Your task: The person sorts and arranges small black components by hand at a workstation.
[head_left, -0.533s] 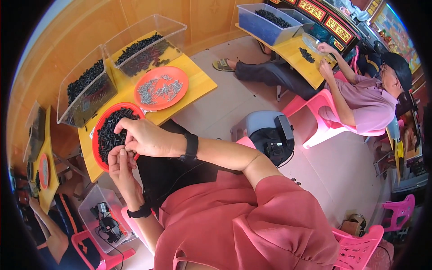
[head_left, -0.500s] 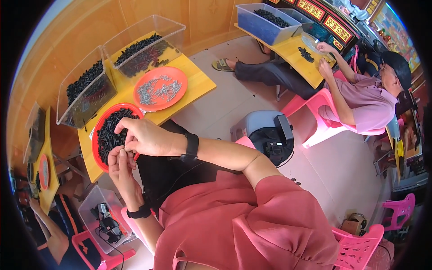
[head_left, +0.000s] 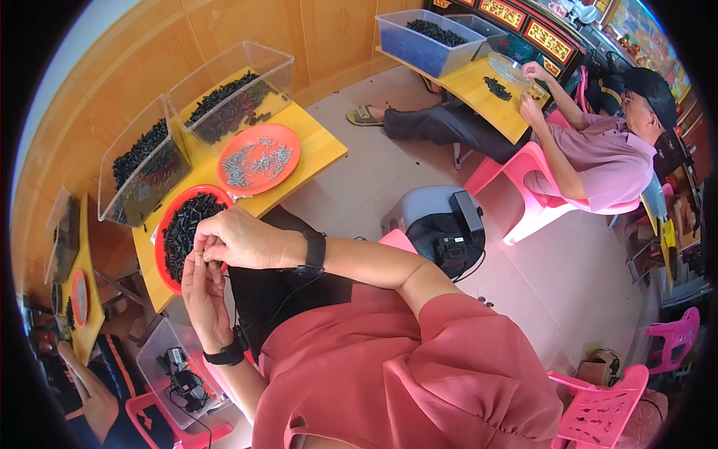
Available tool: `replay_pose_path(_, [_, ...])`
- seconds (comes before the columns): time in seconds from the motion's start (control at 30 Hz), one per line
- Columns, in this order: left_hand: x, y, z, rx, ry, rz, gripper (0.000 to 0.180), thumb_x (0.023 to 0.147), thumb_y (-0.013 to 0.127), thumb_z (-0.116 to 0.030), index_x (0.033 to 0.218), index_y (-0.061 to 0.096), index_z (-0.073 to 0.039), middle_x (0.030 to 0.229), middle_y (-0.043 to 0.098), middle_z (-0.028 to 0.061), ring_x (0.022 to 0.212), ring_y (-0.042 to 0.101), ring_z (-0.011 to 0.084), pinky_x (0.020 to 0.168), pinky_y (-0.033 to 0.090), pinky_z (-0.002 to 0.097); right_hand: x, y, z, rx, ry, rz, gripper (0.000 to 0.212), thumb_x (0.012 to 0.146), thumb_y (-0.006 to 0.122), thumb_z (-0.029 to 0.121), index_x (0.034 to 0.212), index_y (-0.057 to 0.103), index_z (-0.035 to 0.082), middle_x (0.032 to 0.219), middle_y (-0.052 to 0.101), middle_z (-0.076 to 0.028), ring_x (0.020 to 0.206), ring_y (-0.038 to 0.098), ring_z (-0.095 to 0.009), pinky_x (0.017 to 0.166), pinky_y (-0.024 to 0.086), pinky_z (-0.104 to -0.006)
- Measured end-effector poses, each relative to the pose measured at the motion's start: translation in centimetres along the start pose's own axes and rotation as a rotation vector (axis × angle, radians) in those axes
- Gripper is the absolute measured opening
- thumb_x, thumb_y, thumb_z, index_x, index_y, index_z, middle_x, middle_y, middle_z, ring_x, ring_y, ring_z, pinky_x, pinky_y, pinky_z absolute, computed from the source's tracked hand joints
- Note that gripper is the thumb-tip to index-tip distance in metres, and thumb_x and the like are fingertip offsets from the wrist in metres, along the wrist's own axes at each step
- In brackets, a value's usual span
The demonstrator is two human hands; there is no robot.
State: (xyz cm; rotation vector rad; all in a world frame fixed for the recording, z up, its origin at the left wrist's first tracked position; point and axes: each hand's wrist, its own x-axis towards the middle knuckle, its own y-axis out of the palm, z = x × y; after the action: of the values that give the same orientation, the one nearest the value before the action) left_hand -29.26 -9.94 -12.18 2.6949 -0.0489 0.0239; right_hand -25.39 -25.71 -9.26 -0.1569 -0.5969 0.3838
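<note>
My left hand (head_left: 207, 307) and my right hand (head_left: 243, 238) meet fingertip to fingertip over the near edge of a red bowl (head_left: 159, 262). Both are pinched closed on something too small to make out. Short black plastic pieces (head_left: 187, 224) heap up inside the bowl. Just beyond it, an orange-red plate (head_left: 286, 137) carries many small silvery metal pieces (head_left: 258, 163), perhaps screws or pins. The bowl and plate rest on a yellow wooden table (head_left: 318, 150).
Two clear bins, one at the left (head_left: 120, 209) and one farther back (head_left: 280, 67), hold more black pieces on the table. A co-worker (head_left: 598, 150) sits at another yellow table (head_left: 479, 82) at right. A grey stool-like container (head_left: 426, 206) stands on the floor.
My right index finger has come down from over the black pieces to meet my left fingertips. The whole view has shifted slightly.
</note>
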Motion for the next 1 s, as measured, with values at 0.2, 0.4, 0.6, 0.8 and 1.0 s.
replay_pose_path(0.2, [-0.2,0.3,-0.5,-0.087,-0.039,0.038,0.018,0.097,0.05,-0.017,0.108,0.054,-0.003,0.08,0.054,-0.0015,0.064,0.045,0.0045,0.059,0.038,0.0171,0.0,-0.4,0.4,-0.139,-0.071,-0.025,0.01,0.076,0.068,0.006,0.079,0.063,-0.003,0.071,0.066,-0.016,0.067,0.067,-0.028,0.061,0.051,-0.0336])
replay_pose_path(0.4, [0.3,-0.3,-0.2,-0.185,-0.063,0.11,0.019,0.096,0.049,-0.016,0.11,0.054,-0.003,0.082,0.054,-0.0007,0.065,0.045,0.0053,0.06,0.039,0.0178,0.1,0.4,0.0,-0.341,-0.19,-0.09,0.01,0.076,0.065,0.01,0.075,0.061,0.001,0.073,0.062,-0.014,0.07,0.062,-0.033,0.064,0.048,-0.0411])
replay_pose_path(0.6, [0.8,-0.7,0.5,-0.248,-0.087,0.101,0.025,0.097,0.049,-0.02,0.117,0.052,-0.005,0.083,0.054,-0.0017,0.065,0.045,0.0052,0.06,0.039,0.0178,0.1,0.6,-0.5,-0.518,-0.251,-0.124,0.011,0.079,0.06,0.01,0.072,0.056,0.003,0.071,0.06,-0.012,0.068,0.059,-0.033,0.062,0.046,-0.0431])
replay_pose_path(0.8, [0.6,0.3,0.5,-0.244,-0.101,0.091,0.024,0.097,0.048,-0.017,0.116,0.051,-0.004,0.083,0.054,-0.0014,0.068,0.046,0.0057,0.065,0.041,0.019,0.1,0.2,-0.2,-0.454,-0.231,-0.098,0.01,0.08,0.06,0.01,0.074,0.056,0.003,0.076,0.058,-0.012,0.071,0.058,-0.033,0.062,0.046,-0.0423])
replay_pose_path(1.0, [1.0,-1.4,1.2,-0.275,-0.058,0.062,0.025,0.097,0.049,-0.017,0.118,0.051,-0.004,0.084,0.054,-0.0019,0.069,0.045,0.006,0.068,0.041,0.0202,0.8,1.1,-0.3,-0.479,-0.197,-0.107,0.009,0.079,0.061,0.01,0.077,0.054,0.003,0.077,0.058,-0.012,0.071,0.059,-0.033,0.061,0.046,-0.0424])
